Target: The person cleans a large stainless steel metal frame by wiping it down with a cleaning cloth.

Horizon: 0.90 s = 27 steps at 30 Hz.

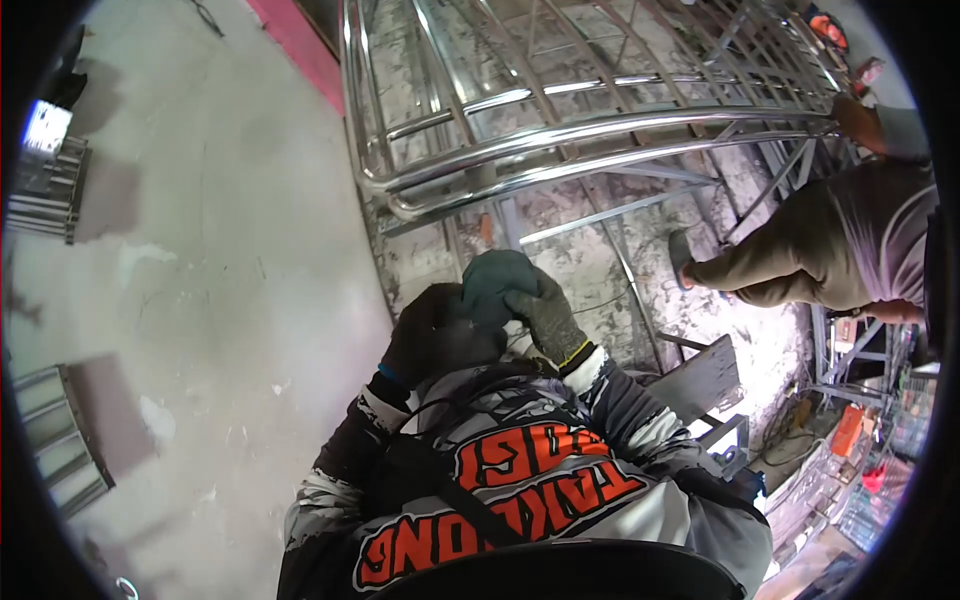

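Close in front of my chest, both gloved hands hold a dark grey-green cap-like cloth item (497,283). My left hand (435,330), in a black glove with a blue cuff edge, is closed at its left side; the fingertips are hard to make out. My right hand (548,318), in a grey glove with a yellow cuff edge, is closed on its right side, thumb over the surface. The patterned long sleeves and a shirt with orange lettering lie below the hands. A dark strap crosses my chest.
A shiny tubular metal railing frame (500,150) stands ahead on metal supports. At the right, another person (830,240) reaches one hand to the frame. A pale wall (240,300) runs along the left. Tools, cables and an orange box (848,430) lie at the lower right.
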Available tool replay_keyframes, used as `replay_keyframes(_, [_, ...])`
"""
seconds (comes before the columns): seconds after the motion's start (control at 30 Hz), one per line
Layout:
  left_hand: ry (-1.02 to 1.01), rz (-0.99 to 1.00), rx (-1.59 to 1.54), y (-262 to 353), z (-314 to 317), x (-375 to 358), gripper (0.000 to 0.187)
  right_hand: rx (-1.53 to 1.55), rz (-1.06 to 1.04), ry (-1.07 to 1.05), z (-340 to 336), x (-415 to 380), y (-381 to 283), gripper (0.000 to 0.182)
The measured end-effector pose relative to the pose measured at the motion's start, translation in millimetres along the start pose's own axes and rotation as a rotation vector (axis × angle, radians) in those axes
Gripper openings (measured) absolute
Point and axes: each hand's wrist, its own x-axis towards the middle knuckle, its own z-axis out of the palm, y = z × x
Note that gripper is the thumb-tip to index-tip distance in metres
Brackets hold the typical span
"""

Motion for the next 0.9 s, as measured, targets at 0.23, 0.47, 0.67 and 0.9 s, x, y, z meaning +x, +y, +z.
replay_keyframes(0.23, [0.229,0.269,0.509,42,-14,1,0.048,-0.713,-0.171,0.314,56,43,-24,0.035])
replay_keyframes(0.47, [-0.070,0.320,0.693,46,-41,65,0.041,-0.605,-0.381,0.595,72,107,-4,0.032])
replay_keyframes(0.67, [-0.202,0.438,0.418,-2,-100,84,0.047,-0.836,-0.319,0.662,117,121,51,0.024])
replay_keyframes(0.9, [-0.467,0.592,0.327,-4,-94,117,0.069,-0.035,-0.408,0.735,85,134,50,0.026])
